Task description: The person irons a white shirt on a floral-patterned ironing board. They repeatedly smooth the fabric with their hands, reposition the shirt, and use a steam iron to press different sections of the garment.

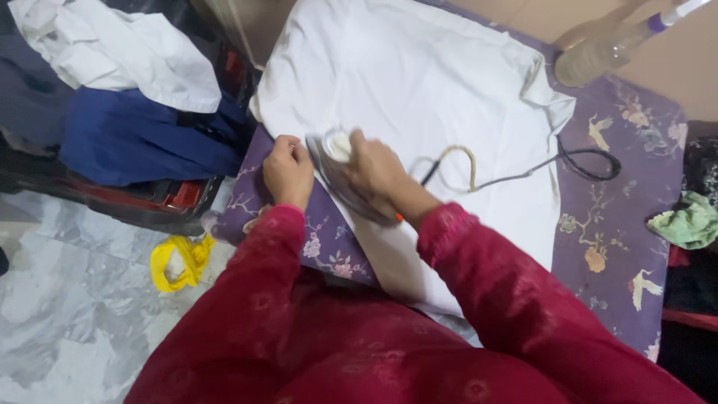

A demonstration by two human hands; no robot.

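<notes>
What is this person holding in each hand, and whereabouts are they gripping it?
The right hand grips the iron by its top handle. The left hand holds nothing; it presses on the edge of the white cloth.

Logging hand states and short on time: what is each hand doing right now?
Left hand: closed, pressing the edge of the white cloth.
Right hand: closed around the handle of the iron.
</notes>
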